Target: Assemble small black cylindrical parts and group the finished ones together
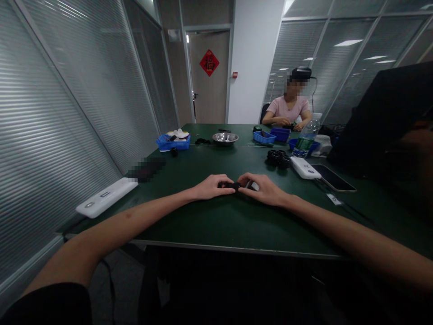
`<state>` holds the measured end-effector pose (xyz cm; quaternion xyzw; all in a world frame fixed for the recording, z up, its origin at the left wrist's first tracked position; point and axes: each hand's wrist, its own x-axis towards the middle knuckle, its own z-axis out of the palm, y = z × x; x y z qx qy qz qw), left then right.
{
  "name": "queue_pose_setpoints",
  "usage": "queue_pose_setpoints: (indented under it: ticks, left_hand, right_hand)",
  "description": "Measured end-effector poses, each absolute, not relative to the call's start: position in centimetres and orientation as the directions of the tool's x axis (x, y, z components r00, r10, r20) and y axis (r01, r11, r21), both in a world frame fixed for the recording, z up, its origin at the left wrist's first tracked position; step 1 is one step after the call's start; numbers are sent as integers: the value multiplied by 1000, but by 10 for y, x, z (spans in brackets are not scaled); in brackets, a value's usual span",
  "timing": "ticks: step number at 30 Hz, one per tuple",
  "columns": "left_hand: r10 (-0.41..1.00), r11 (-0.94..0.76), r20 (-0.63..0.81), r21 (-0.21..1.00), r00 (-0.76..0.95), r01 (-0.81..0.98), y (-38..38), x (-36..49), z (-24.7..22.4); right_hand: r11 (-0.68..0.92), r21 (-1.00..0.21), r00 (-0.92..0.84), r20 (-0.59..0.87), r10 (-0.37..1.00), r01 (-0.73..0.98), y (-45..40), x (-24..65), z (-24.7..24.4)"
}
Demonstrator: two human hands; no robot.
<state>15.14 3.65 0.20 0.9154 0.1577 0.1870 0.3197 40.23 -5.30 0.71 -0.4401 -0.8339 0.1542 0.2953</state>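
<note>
Black small part (230, 185) between both hands (233, 188) (details blurred).

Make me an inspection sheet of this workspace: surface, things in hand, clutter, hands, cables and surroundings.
Surface: dark green table; spills, nothing seen.
Things in hand: small black item, too small to identify.
Clutter: heaped blue basket, metal bowl, plastic bottle, cluster of black round parts, phone-like device, long white device at the left.
Hands: left hand and right hand bare, fingers meeting at the black item.
Cables: dark cable near the phone-like device, with a white tag; where it ends cannot be told.
Surroundings: seated person across the table, toward the right; door with a red sign; glass walls with blinds.
</note>
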Motion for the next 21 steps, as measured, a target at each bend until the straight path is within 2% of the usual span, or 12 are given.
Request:
queue_pose_setpoints:
  ticks: [4,10,14,16,19,21]
  left_hand:
    - [408,-743,234,647,883,172,38,151,0]
    - [405,-753,239,634,882,174,35,151,4]
    - [398,-760,250,629,883,164,34,151,4]
    - [398,-754,253,637,882,157,35,151,3]
    - [407,-742,266,654,874,146,37,151,0]
    - [403,-733,259,665,878,140,39,150,-1]
  right_hand:
    - [573,-522,-454,349,820,632,-53,403,8]
    - [650,-446,-493,426,759,615,-51,405,2]
    - [650,-461,-498,418,760,605,-52,403,2]
    - [638,-483,-472,431,769,599,-53,399,18]
    - [658,-536,-331,584,742,530,-57,395,73]
    - [683,-521,-267,659,703,512,-60,395,115]
